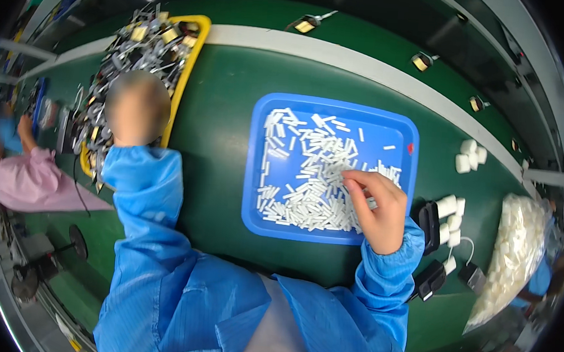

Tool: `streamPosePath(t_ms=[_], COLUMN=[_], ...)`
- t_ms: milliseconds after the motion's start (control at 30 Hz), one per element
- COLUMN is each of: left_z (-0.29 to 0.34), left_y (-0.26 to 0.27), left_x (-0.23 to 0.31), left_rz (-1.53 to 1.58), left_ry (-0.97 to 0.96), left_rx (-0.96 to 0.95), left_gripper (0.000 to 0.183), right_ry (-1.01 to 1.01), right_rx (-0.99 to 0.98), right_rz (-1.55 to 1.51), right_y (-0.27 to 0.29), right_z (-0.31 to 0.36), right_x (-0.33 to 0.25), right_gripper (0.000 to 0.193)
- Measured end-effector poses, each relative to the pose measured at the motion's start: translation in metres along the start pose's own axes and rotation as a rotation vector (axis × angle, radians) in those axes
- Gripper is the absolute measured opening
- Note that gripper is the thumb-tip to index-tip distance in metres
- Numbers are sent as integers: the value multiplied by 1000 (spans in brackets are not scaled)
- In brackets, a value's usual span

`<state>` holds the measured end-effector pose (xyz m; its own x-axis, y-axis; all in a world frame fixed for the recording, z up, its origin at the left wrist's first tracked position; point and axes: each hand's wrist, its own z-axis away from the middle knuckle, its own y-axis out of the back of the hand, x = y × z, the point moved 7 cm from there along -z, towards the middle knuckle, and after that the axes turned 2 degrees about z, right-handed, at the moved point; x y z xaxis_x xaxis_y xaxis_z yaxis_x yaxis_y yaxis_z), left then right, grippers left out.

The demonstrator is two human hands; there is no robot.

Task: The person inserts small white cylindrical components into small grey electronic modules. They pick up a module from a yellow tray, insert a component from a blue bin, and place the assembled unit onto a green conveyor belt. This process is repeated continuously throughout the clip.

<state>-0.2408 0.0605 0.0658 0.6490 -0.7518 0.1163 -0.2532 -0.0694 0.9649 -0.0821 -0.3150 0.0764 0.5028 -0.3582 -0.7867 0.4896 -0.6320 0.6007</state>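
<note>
My right hand (384,216) is over the right side of a blue tray (339,104). Its thumb and fingertips come together in a pinch at the heap of short white tube-like pieces (313,198); whatever sits between the fingertips is too small to make out. At the left, my left hand (138,107) reaches over a yellow bin (197,46) piled with small electrical parts (123,57), which have yellow blocks and grey wires. That hand is blurred, so its fingers and anything in them cannot be seen.
Right of the tray lie white blocks (470,156), a black adapter-like device (429,225) and a clear plastic bag (508,257) of pale pieces. Similar yellow-block parts (307,25) lie spaced along the far strip beyond a pale rail (272,42). A person in pink (33,181) is at the left.
</note>
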Motion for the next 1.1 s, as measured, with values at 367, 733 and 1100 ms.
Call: streamPosePath(t_ms=[367, 733, 1100], left_z=[49, 71, 82], left_y=[56, 14, 20], left_x=[90, 116, 158], left_rz=[1025, 285, 1156], left_ry=[-58, -344, -217], left_rx=[-13, 43, -304], left_gripper=[34, 27, 34], right_ry=[233, 152, -115], right_rx=[25, -99, -53], right_rz=[288, 454, -491], right_y=[-16, -52, -12], right_z=[-26, -45, -48], right_x=[-8, 14, -31], right_gripper=[12, 10, 15])
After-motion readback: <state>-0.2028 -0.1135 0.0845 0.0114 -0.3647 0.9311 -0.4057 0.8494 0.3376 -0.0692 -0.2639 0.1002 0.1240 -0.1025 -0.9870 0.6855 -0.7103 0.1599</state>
